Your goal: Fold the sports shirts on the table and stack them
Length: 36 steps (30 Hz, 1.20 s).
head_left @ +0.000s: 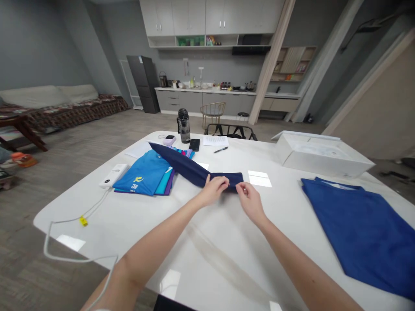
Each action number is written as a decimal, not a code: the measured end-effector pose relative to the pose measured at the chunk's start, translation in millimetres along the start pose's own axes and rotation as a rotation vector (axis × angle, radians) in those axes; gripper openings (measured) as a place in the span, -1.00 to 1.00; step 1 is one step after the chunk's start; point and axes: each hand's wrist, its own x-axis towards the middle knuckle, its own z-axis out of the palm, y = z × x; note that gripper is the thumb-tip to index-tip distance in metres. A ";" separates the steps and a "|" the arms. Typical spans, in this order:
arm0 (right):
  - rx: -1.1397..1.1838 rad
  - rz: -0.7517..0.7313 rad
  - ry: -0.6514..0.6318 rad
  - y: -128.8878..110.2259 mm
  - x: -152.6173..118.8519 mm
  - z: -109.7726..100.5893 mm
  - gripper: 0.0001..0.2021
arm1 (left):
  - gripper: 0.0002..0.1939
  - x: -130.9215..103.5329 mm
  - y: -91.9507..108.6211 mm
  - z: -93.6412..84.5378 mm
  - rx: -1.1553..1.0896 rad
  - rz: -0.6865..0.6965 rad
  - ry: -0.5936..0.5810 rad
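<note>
A navy blue piece of folded cloth (pixel 186 166), perhaps a garment, stretches in a long narrow strip across the middle of the table. My left hand (pixel 214 190) pinches its near edge, fingers closed. At the strip's right end, my right hand (pixel 251 201) grips the corner between thumb and fingers. The far left end of the cloth rises to a point over a stack of folded shirts, topped by a bright blue shirt (pixel 144 172) with a yellow print. A larger blue garment (pixel 359 229) lies spread flat at the right.
On the white table (pixel 207 250) stand a dark water bottle (pixel 184 127) and an open white box (pixel 324 153). A black phone (pixel 194 145), a pen (pixel 221 150) and paper (pixel 215 141) lie near the far edge. A white power bank (pixel 114 175) trails a cable (pixel 81 260) past my left arm.
</note>
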 end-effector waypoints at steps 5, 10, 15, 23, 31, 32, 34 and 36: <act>-0.174 0.141 0.117 51.5 -5.6 -69.2 -0.71 | -0.78 -13.1 64.0 75.4 -0.173 0.151 -0.401; -0.359 0.163 0.006 98.0 -38.4 -111.2 -0.77 | -0.82 -14.6 108.8 119.6 -0.303 0.339 -0.563; -0.499 0.066 -0.118 97.1 -68.0 -126.2 -0.76 | -0.65 7.3 89.7 111.1 0.222 -0.079 0.003; -0.558 -0.121 -0.428 47.1 -82.3 -107.2 -0.75 | -0.15 64.0 14.9 92.8 0.484 -0.541 -0.125; -0.400 -0.038 -0.528 17.1 -82.7 -59.8 -0.83 | -0.32 123.1 1.4 126.7 0.470 -0.103 -0.230; -0.330 0.011 -0.563 16.6 -77.7 -57.0 -0.80 | -0.34 126.6 0.2 127.6 0.464 -0.077 -0.229; -0.150 0.169 -0.715 18.4 -66.3 -54.7 -0.77 | -0.35 130.1 -2.2 128.4 0.456 -0.046 -0.213; 0.047 0.376 -0.925 22.5 -57.7 -55.3 -0.75 | -0.36 130.5 -4.4 128.7 0.450 -0.037 -0.200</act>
